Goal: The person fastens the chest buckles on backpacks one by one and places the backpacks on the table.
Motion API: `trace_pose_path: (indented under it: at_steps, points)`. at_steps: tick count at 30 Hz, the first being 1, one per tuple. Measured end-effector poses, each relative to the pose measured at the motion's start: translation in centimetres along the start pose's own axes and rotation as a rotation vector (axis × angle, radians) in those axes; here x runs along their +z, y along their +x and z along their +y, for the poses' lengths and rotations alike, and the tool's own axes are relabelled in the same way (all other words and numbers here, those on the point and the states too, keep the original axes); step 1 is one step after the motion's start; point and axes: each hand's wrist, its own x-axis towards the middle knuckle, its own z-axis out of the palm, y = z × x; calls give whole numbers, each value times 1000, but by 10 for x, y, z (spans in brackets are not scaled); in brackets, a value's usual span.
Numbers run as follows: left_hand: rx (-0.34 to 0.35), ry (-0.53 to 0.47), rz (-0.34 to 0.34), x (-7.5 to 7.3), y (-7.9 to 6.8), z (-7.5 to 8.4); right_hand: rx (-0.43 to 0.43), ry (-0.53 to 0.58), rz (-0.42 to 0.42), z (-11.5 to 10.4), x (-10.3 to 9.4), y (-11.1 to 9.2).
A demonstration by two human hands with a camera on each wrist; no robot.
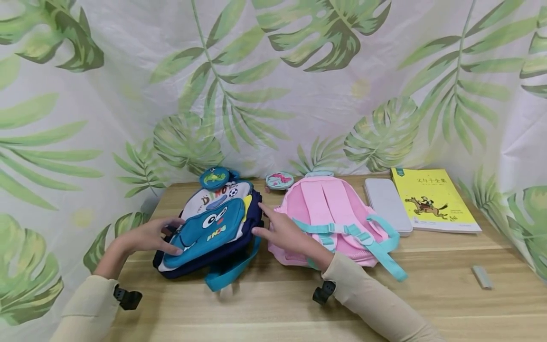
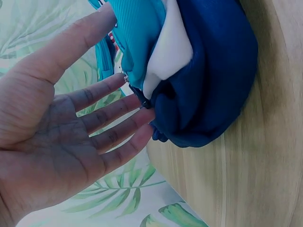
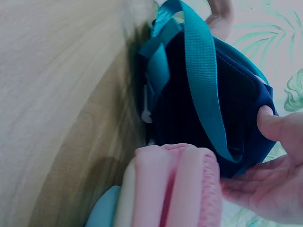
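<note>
A blue and navy dinosaur backpack lies face up on the wooden table, tilted, with a teal strap trailing at its front. My left hand is at its left end, thumb against the teal front pocket. In the left wrist view its fingers are spread and nearly straight, their tips beside the navy fabric. My right hand is at the bag's right side. The right wrist view shows the right thumb on the navy side panel, with the other fingers extended along its far edge.
A pink backpack with mint straps lies right beside my right forearm. Further right are a pale grey case, a yellow book and a small grey object. Leaf-patterned cloth hangs behind the table.
</note>
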Motion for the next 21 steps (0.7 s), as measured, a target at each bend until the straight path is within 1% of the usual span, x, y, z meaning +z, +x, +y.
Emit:
trace_pose_path:
  at_steps: [4, 7, 12, 15, 19, 21]
  points:
    - [19, -20, -17, 1, -3, 4, -35, 67, 8, -1, -5, 0]
    - [24, -27, -21, 3, -4, 6, -63, 115, -6, -1, -7, 1]
    - [20, -40, -28, 8, -6, 10, -84, 205, -35, -2, -12, -1]
    - [38, -45, -25, 10, -6, 12, -111, 256, -44, -4, -16, -2]
    - [66, -54, -16, 12, -5, 14, -142, 298, -50, -5, -23, -2]
    - [71, -59, -17, 12, -4, 14, -140, 304, -52, -6, -27, -3]
